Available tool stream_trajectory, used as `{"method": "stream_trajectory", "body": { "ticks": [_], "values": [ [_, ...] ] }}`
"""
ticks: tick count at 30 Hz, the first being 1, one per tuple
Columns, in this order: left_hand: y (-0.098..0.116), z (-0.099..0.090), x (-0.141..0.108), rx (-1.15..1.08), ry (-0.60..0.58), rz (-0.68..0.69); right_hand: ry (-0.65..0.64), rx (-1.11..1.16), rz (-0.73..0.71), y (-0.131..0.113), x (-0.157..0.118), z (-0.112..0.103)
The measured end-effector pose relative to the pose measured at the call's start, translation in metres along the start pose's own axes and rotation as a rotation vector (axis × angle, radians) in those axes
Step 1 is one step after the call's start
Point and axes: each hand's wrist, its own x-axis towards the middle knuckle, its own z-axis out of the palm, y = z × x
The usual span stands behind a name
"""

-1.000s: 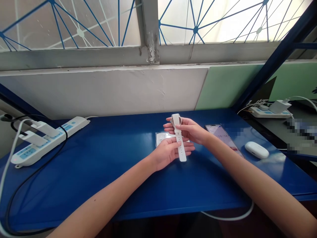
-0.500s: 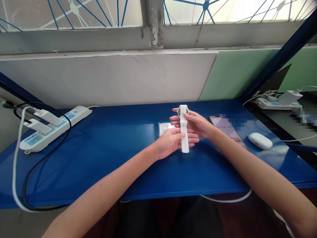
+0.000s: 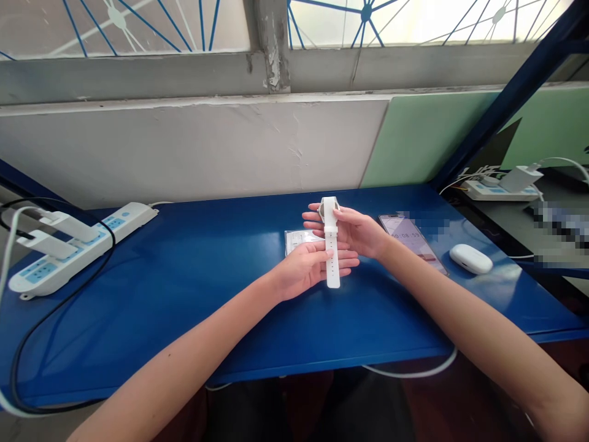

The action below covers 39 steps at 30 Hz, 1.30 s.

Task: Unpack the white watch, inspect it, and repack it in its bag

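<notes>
Near a packet (image 3: 294, 238), contents unclear: left hand (image 3: 301, 268), right hand (image 3: 361, 232), grip closed on watch (image 3: 331, 239)

From close above, a head-worn camera faces forward and down across a blue desk (image 3: 207, 252) toward seemingly frosted windows (image 3: 414, 27).

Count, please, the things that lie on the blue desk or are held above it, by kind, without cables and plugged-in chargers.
Wristwatch with white perforated strap: 1
Flat packet with white paper, partly hidden: 1
Rectangular phone with lit screen: 1
Small white rounded case: 1
Long white power strip with blue panels: 1
Total: 5
</notes>
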Motion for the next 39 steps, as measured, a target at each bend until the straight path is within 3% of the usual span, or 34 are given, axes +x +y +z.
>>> {"method": "stream_trajectory", "body": {
  "ticks": [15,20,25,31,35,39],
  "values": [
    [0.004,0.000,-0.002,-0.060,-0.021,-0.012,-0.017,0.080,0.039,-0.006,-0.003,0.001],
    [0.019,-0.004,-0.007,-0.293,-0.073,0.049,0.131,0.113,-0.101,-0.011,0.000,-0.006],
    [0.030,-0.006,-0.007,-0.364,0.054,0.157,0.320,0.007,-0.317,-0.006,0.009,-0.015],
    [0.028,-0.011,-0.001,-0.125,0.125,0.245,0.241,-0.304,-0.400,0.002,0.007,-0.005],
    [0.018,-0.014,0.005,0.193,0.130,0.273,0.311,-0.557,-0.541,0.002,0.002,0.003],
    [0.010,-0.010,0.010,0.346,0.126,0.265,0.281,-0.540,-0.489,0.001,0.002,0.001]
  ]
}}
